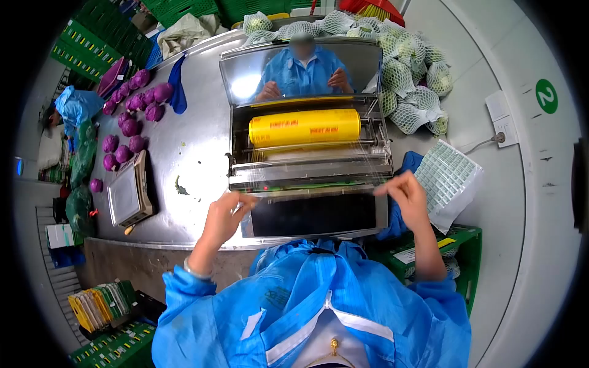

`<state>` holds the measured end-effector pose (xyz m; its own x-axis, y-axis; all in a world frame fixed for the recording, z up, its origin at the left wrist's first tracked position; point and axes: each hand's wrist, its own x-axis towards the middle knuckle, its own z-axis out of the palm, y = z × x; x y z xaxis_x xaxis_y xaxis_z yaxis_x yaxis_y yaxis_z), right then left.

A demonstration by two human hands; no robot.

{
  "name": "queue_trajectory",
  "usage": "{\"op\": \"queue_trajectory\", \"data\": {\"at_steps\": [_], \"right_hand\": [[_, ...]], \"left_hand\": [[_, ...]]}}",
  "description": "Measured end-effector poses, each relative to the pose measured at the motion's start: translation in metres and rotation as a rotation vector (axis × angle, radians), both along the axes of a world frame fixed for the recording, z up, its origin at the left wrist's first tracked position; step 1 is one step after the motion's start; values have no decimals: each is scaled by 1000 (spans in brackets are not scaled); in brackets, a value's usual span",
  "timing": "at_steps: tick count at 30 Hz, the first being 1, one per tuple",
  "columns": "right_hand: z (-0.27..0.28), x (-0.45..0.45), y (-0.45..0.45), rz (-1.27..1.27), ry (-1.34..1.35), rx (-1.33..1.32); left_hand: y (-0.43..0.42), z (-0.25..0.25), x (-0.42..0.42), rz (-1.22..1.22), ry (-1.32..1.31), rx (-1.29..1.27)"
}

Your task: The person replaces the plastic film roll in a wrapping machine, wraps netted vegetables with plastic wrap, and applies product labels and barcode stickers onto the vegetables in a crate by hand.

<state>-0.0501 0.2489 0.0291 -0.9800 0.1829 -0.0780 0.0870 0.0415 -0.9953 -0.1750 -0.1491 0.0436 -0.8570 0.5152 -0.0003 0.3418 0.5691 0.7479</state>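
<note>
A film wrapping machine (310, 178) with a raised mirror-like lid stands in front of me, a yellow roll of cling film (307, 127) lying across it. Clear cling film (307, 153) stretches from the roll toward me over the metal bars. At its left corner, my left hand (224, 218) pinches the film between thumb and fingers. My right hand (410, 195) pinches the right corner, fingertips slightly blurred. Between my hands, just below the film's edge, is the machine's black plate (314, 214), with no item on it.
Purple cabbages (129, 127) and a weighing scale (127, 193) sit on the steel table (196, 141) to the left. Net-wrapped vegetables (408, 67) are piled at back right. A sheet of labels (446, 178) and a green crate (463, 257) are on my right.
</note>
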Motion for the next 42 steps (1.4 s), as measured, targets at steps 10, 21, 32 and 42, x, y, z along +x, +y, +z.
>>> {"op": "queue_trajectory", "data": {"at_steps": [10, 21, 32, 42], "right_hand": [[-129, 68, -43, 351, -386, 70], [-117, 72, -115, 669, 95, 434], [-80, 72, -73, 575, -44, 579], [-82, 38, -125, 427, 132, 575]], "left_hand": [[6, -145, 89, 81, -490, -14], [-34, -183, 161, -104, -224, -64], [-139, -101, 112, 21, -818, -641], [111, 2, -299, -95, 781, -46]]}}
